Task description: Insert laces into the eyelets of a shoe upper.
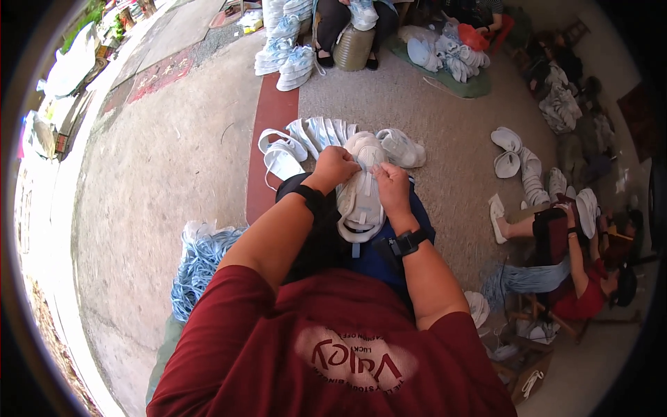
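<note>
White sneaker upper (361, 198): located over the wearer's lap, heel opening toward the body, toe pointing away. Its long axis runs nearly straight out from the torso, between the two hands. Left grip (337, 165) and right grip (391, 182): each narrow, fingertips pinched on opposite sides of the lacing area, toward the toe end. Neither hand is clearly nearer. Whether a lace is also held cannot be told.

Support: dark trousers (420, 212) beneath. Light-blue lace bundle (201, 271): left of the body, near the left elbow.

Beyond the toe: a row of nested white uppers (321, 133), left of centre, and another white upper (405, 149) at right, just beside the held one.

Room: grey concrete floor (174, 139) with a red-brown stripe (267, 115). One co-worker (580, 295) sits at right; farther ahead, stacked uppers (295, 66) stand beside a seated person's ribbed drum (353, 50).
</note>
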### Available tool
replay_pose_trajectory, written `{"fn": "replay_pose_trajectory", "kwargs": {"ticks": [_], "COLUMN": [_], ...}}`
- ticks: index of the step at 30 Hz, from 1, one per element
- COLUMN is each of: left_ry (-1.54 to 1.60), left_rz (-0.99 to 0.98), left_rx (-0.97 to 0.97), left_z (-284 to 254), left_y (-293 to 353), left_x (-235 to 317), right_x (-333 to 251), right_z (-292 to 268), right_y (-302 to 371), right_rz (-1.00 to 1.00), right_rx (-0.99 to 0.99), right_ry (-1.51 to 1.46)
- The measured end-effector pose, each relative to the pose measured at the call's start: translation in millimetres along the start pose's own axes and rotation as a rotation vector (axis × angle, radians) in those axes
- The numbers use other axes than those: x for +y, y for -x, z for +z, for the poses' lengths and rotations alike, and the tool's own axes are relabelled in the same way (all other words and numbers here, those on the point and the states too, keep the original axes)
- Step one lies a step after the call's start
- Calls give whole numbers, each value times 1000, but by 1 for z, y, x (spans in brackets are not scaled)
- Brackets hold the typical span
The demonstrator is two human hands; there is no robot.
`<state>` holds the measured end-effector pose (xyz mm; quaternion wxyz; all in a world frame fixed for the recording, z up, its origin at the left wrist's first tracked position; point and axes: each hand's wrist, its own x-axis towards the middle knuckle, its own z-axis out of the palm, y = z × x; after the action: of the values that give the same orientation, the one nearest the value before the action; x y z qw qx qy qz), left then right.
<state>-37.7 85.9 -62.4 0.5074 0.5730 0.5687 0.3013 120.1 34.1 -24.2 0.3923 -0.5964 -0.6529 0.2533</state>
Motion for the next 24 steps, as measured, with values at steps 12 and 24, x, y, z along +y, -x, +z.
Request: {"fn": "replay_pose_trajectory", "kwargs": {"ticks": [12, 24], "left_ry": [-907, -677], "left_rz": [610, 780], "left_rx": [-44, -338], "left_z": [9, -32], "left_y": [40, 1], "left_x": [35, 22], "right_x": [10, -12], "right_z": [13, 15], "right_y": [-9, 7], "right_rz": [-35, -118], "right_rx": [-36, -158], "right_ry": [334, 504]}}
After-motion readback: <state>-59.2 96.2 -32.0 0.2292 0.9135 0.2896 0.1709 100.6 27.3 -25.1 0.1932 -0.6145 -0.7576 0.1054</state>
